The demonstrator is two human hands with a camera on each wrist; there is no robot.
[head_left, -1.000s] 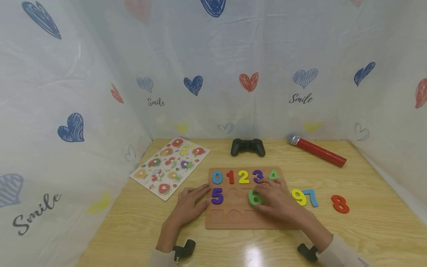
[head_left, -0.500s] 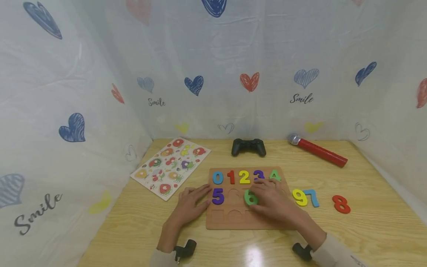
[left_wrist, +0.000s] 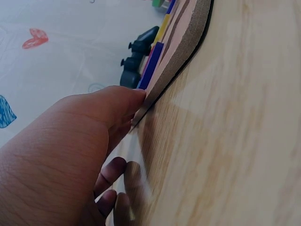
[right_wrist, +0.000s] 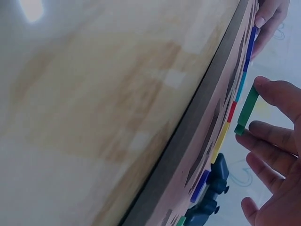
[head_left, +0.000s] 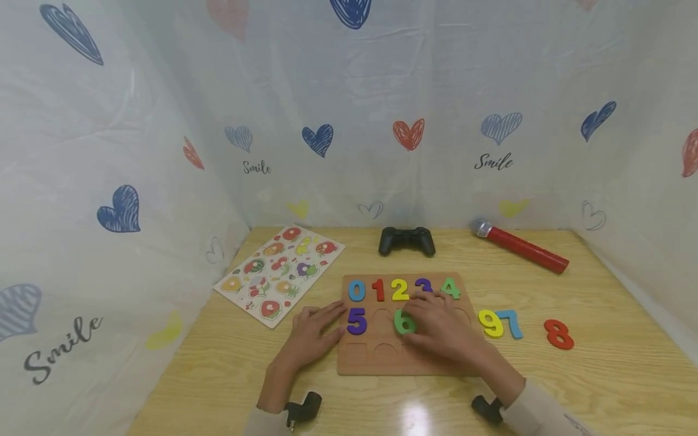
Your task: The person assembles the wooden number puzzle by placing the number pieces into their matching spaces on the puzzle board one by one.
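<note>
My right hand (head_left: pixel 442 324) pinches a green number 6 (right_wrist: pixel 248 109) between thumb and fingertips, raised just above the wooden number board (head_left: pixel 376 366). In the head view the 6 appears near the middle of the board's second row. My left hand (head_left: pixel 313 333) rests at the board's left edge, its fingers extended and fingertips touching the edge beside the purple 5 (head_left: pixel 357 321). Along the top row sit the blue 0 (head_left: pixel 357 290), red 1 (head_left: pixel 378 290), yellow 2 (head_left: pixel 400 289), purple 3 (head_left: pixel 422 284) and green 4 (head_left: pixel 451 289). The right hand partly covers the 3 and the second row.
On the table right of the board lie a yellow 9 (head_left: pixel 491 324), a blue 7 (head_left: pixel 511 324) and a red 8 (head_left: pixel 558 335). Behind are a black game controller (head_left: pixel 406 241) and a red microphone (head_left: pixel 526 249). A fruit puzzle board (head_left: pixel 279 272) lies at the left.
My right hand has moved left over the board with the green 6, closer to the purple 5. The left hand stays at the board's edge.
</note>
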